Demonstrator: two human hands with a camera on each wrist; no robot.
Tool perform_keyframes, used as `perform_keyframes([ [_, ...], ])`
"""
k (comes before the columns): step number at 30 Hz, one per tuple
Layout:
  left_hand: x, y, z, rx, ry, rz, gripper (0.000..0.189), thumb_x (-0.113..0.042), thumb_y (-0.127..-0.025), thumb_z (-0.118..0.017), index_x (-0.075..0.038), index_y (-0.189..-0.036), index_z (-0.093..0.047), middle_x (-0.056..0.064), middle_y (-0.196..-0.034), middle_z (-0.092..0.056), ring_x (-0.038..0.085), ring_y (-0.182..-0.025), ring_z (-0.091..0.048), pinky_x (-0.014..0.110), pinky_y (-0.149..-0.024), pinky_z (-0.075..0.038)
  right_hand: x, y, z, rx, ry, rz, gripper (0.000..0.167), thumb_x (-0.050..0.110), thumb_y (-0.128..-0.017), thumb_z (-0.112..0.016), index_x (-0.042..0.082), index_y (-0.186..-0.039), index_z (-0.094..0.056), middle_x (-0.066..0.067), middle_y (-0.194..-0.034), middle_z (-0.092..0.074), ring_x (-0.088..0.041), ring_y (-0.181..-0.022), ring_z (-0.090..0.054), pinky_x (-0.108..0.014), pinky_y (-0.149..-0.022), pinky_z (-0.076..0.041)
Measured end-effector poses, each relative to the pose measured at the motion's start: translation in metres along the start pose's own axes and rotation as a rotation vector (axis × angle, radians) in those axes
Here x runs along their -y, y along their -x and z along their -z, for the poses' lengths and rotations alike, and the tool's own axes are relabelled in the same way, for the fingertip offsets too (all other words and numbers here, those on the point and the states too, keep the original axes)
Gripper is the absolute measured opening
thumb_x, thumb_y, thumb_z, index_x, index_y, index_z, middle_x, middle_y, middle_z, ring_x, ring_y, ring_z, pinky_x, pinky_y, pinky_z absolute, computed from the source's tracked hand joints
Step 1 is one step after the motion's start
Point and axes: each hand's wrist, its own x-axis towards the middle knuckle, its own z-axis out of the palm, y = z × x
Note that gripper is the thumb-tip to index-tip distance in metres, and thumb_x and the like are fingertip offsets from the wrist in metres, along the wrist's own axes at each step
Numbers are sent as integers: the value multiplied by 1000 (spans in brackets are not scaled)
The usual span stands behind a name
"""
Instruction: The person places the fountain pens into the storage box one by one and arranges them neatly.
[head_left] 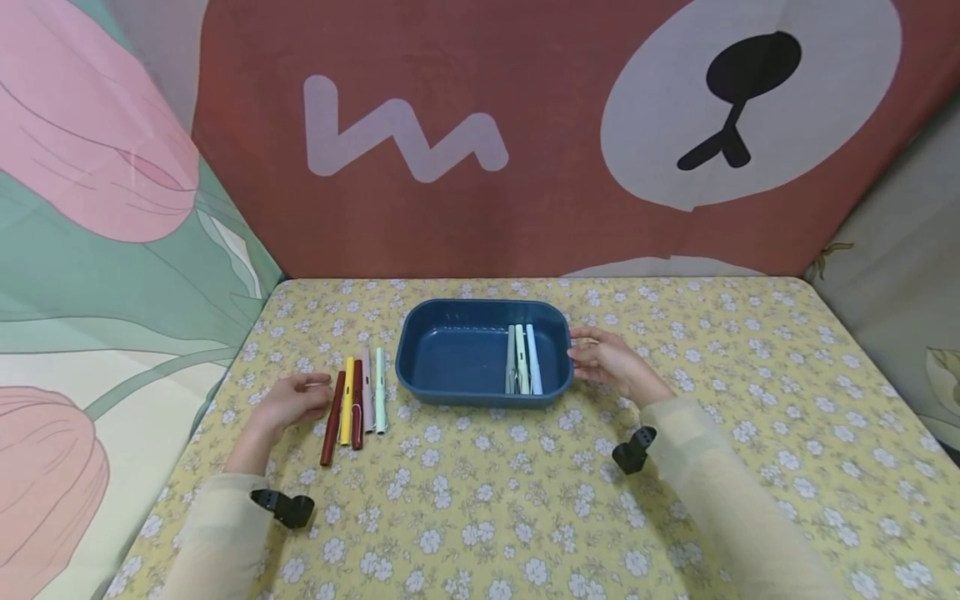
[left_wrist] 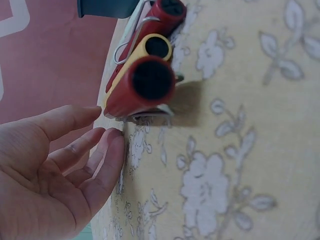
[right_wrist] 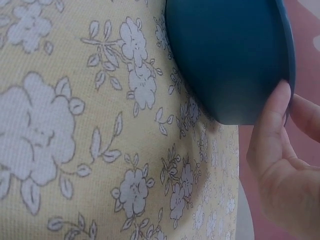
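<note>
A row of capped pens lies on the table by my left hand [head_left: 296, 402]: a dark red pen [head_left: 333, 418] nearest it, then a yellow pen [head_left: 347, 402], a second dark red pen [head_left: 357, 404], a pale lilac pen [head_left: 367, 392] and a mint green pen [head_left: 380, 392]. The left fingers are loosely bent beside the nearest red pen [left_wrist: 140, 87] and hold nothing. My right hand [head_left: 611, 364] pinches the right rim of a blue plastic box [head_left: 457, 398], thumb on the outer wall [right_wrist: 230, 60]. Inside its right side lie a grey-green pen [head_left: 511, 358], a pale green pen [head_left: 521, 358] and a light blue pen [head_left: 534, 358].
A yellow flowered cloth [head_left: 465, 517] covers the table. Behind it hangs a red-brown curtain [head_left: 525, 225] with a cartoon face, and a tulip-print curtain [head_left: 112, 250] hangs at the left. Each wrist wears a small black camera [head_left: 285, 507].
</note>
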Motion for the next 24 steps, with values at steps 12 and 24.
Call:
perform_keyframes([
  [12, -1, -3, -5, -7, -10, 27, 54, -18, -98, -53, 8, -142, -36, 31, -135, -49, 2, -86, -63, 25, -80, -59, 0, 0, -2, -21, 10, -9, 49, 9, -97, -51, 3, -143, -35, 0, -92, -59, -5, -76, -60, -21, -74, -58],
  [24, -2, -8, -11, -48, -20, 50, 53, -9, -92, -61, 8, -138, -41, 27, -126, -57, 2, -76, -63, 24, -72, -60, 0, 0, -1, -16, 11, -10, 50, 9, -97, -50, 2, -144, -33, 0, -93, -57, -6, -77, -59, -21, -74, -57],
])
